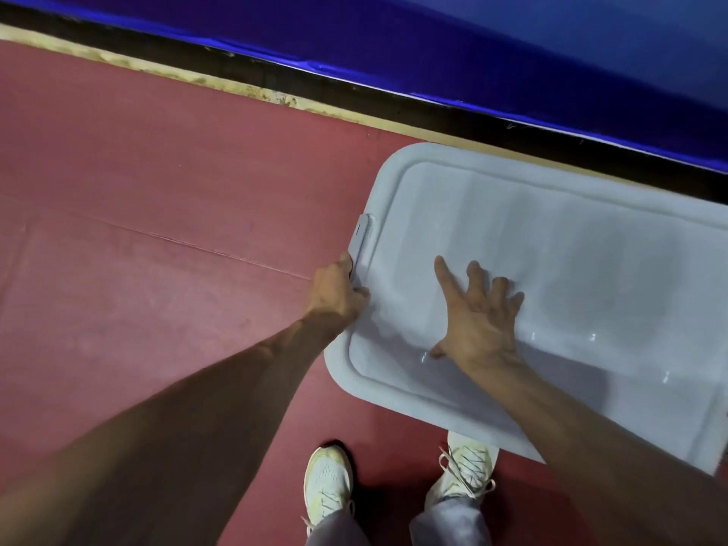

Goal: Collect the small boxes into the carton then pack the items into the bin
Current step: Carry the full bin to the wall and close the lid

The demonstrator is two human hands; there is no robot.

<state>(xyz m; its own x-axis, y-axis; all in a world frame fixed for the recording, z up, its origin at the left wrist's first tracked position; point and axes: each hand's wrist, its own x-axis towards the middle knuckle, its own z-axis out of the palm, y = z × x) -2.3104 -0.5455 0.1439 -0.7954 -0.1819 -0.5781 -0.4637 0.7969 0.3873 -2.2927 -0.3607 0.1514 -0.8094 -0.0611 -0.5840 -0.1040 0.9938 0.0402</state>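
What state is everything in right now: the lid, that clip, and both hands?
Lid: flat, top side up; what lies under it is hidden.
Latch: folded against the lid's edge; locked or not, cannot tell.
Left hand: fingers curled on the latch.
Right hand: fingers spread, pressing on the lid.

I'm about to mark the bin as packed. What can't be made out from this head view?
1. Anything under the lid: the closed lid covers it; no boxes or carton show.
2. The lid's right end: cut off by the frame edge.
3. Whether the latch is clipped: the left hand, gripping the lid's rim beside it, hides its lower end.
4. The lid's near edge: partly behind the right forearm; the right hand lies spread on top.
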